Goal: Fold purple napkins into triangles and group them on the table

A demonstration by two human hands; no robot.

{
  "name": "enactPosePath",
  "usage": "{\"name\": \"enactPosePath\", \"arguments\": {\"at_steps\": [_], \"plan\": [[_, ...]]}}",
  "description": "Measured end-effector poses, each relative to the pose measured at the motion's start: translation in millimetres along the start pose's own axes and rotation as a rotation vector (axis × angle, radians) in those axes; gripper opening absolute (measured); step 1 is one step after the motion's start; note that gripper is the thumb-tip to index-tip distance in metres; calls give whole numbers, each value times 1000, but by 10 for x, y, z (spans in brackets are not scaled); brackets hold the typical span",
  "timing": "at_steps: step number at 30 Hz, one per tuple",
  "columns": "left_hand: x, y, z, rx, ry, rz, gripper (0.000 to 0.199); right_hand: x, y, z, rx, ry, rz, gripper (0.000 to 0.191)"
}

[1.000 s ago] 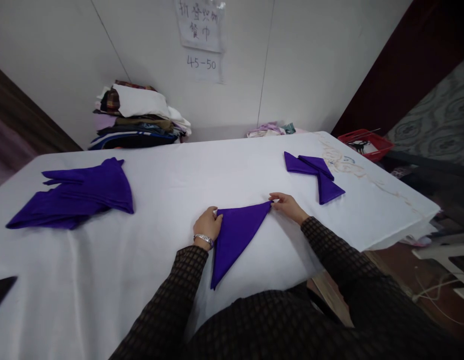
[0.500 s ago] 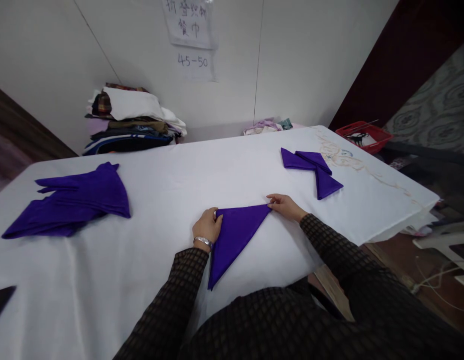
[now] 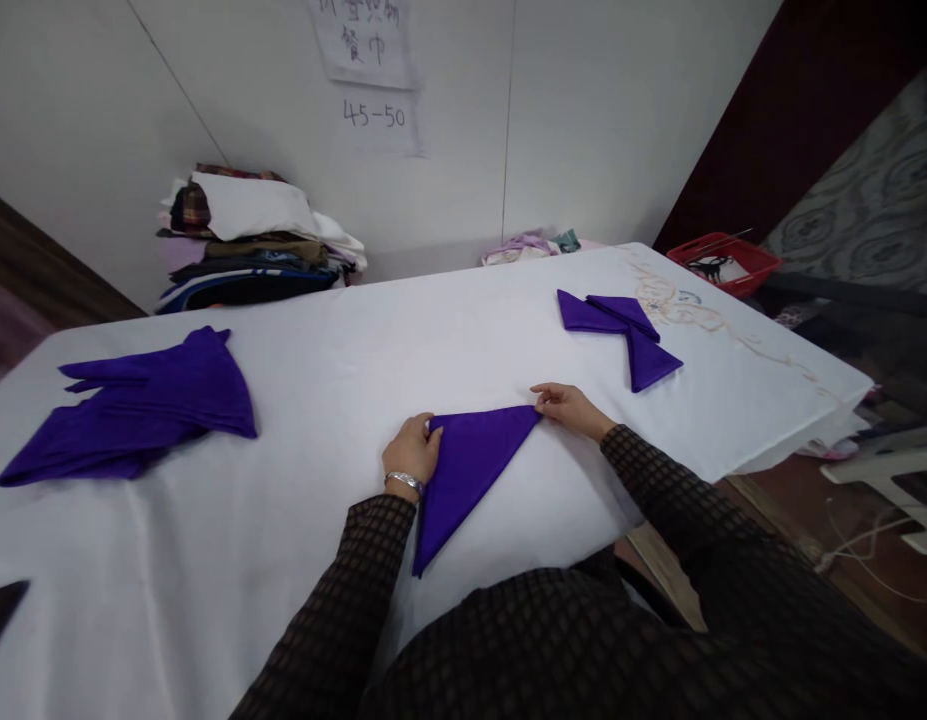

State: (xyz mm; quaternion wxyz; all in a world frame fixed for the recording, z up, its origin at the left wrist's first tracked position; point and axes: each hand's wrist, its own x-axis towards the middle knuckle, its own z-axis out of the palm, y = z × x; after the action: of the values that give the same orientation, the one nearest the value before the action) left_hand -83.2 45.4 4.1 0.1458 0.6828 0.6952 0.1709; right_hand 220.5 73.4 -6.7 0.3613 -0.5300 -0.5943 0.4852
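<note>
- Here's the purple triangle (image 3: 470, 465), lying on the white-covered bench (image 3: 373, 345) right in front of the person, stretched between both hands.
- Left hand (image 3: 413, 450) closed on its upper-left corner, thumb on top; right hand (image 3: 568, 408) pinching the tip at the right.
- Danger spot, I'd say: that narrow tip! A loose pinch could let any layers there slip out of line.
- Uneven tugging might skew the top edge, or drag the whole piece askew.
- And up to the right, folded purple pieces (image 3: 632, 335), well apart; a wide swing of that arm could knock them.
</note>
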Motion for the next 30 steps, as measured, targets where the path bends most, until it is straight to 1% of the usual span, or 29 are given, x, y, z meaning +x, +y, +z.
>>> {"name": "enactPosePath", "arguments": {"at_steps": [2,4,8,12,16,20,24,30], "plan": [[4,-2,3,7,-2,-3,33,-14,6,-14,16,-17,26,42],[5,-2,5,14,-4,-8,32,-27,18,-23,-17,-3,31,40],[3,0,10,20,-1,-5,31,-35,15,-15,-223,36,16,33],[2,-5,11,19,1,5,30,-38,-52,18,-442,70,46,31],[5,-8,8,16,6,11,30,-67,-121,49,-558,85,67,32],[5,-1,3,17,-2,6,30,-115,-139,67,-567,126,81,34],[4,1,0,20,-3,8,30,-148,-95,54,-492,167,89,39],[6,-2,-1,22,-9,7,29,-164,24,-10,-368,138,97,40]]}}
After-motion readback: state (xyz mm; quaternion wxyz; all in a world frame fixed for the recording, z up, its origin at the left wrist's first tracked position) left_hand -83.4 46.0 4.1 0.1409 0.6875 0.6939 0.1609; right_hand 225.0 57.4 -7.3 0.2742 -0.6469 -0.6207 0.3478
